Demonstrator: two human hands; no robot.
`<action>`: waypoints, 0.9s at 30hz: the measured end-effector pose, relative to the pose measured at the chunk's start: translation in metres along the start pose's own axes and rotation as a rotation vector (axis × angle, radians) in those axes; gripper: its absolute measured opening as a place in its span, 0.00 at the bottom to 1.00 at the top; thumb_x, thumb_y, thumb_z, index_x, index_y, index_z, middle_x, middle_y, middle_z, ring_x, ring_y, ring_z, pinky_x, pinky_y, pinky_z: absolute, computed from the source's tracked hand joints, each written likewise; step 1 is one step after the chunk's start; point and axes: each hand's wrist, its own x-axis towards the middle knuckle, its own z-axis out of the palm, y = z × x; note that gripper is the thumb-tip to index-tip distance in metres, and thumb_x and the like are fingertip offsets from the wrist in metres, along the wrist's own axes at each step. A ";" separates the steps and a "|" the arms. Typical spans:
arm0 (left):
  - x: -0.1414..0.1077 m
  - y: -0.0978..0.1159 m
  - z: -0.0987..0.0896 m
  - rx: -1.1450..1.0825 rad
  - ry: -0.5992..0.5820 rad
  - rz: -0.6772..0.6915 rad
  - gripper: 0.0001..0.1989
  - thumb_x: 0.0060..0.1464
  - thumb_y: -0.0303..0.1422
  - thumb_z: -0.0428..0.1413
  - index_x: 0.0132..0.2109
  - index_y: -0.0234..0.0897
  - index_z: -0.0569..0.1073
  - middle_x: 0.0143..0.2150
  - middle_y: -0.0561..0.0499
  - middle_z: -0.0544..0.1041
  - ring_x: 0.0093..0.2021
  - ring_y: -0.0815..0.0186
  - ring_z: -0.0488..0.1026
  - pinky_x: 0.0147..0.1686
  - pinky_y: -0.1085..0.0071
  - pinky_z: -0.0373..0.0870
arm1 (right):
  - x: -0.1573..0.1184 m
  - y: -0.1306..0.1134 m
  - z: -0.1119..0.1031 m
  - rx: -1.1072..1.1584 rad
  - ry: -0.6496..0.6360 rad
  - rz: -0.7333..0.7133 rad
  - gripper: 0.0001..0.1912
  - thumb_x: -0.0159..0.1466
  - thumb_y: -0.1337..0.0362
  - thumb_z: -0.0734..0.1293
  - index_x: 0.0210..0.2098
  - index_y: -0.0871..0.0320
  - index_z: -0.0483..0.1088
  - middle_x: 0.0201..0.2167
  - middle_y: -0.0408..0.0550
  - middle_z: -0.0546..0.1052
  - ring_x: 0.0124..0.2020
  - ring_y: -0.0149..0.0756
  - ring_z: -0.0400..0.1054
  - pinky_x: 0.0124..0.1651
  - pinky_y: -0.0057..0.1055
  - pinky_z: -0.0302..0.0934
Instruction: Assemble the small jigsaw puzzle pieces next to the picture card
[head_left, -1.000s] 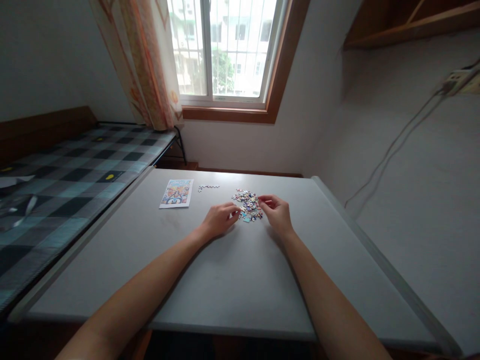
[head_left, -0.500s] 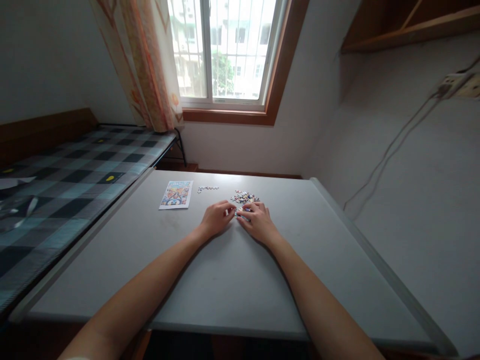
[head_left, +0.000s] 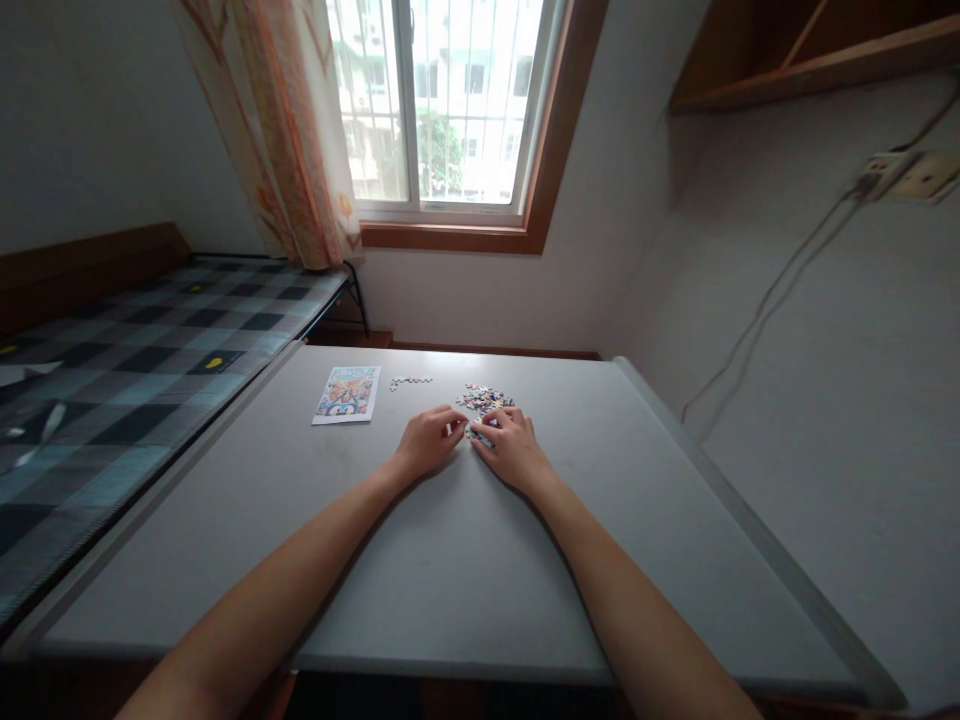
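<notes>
Small jigsaw puzzle pieces lie in a loose pile (head_left: 487, 397) on the grey table, just beyond my hands. My left hand (head_left: 429, 442) rests on its side at the near left of the pile, thumb and fingertips drawn together; whatever they pinch is too small to make out. Facing it, my right hand (head_left: 511, 448) curls its fingers around a few jigsaw puzzle pieces (head_left: 480, 432), which it partly hides. Farther left is a short strip of joined puzzle pieces (head_left: 411, 381) with a bend at its left end. A colourful picture sheet (head_left: 347, 394) lies flat left of that strip.
The table (head_left: 450, 560) has a raised rim along its right side (head_left: 720, 480). A bed with a checked cover (head_left: 247, 315) adjoins it on the left. Behind stand a curtain (head_left: 292, 140) and a barred window. A cable (head_left: 757, 310) hangs down the right wall.
The view has shifted slightly, so the scene sits a little farther left and lower. Both hands keep nearly the same pose beside the pile.
</notes>
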 end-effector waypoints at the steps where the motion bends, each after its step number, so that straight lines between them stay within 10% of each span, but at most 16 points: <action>1: 0.000 0.000 0.000 -0.001 -0.001 0.004 0.09 0.59 0.33 0.52 0.38 0.39 0.78 0.31 0.53 0.75 0.26 0.72 0.67 0.31 0.75 0.63 | 0.000 0.000 0.000 -0.003 0.001 -0.001 0.13 0.65 0.57 0.64 0.47 0.48 0.75 0.45 0.51 0.74 0.52 0.50 0.57 0.51 0.45 0.55; 27: -0.001 0.001 -0.002 -0.019 0.002 -0.001 0.10 0.59 0.35 0.52 0.42 0.40 0.77 0.33 0.53 0.76 0.25 0.72 0.68 0.31 0.75 0.64 | 0.008 0.008 0.001 0.312 0.258 0.087 0.12 0.62 0.68 0.63 0.42 0.56 0.77 0.39 0.52 0.78 0.45 0.44 0.67 0.52 0.42 0.63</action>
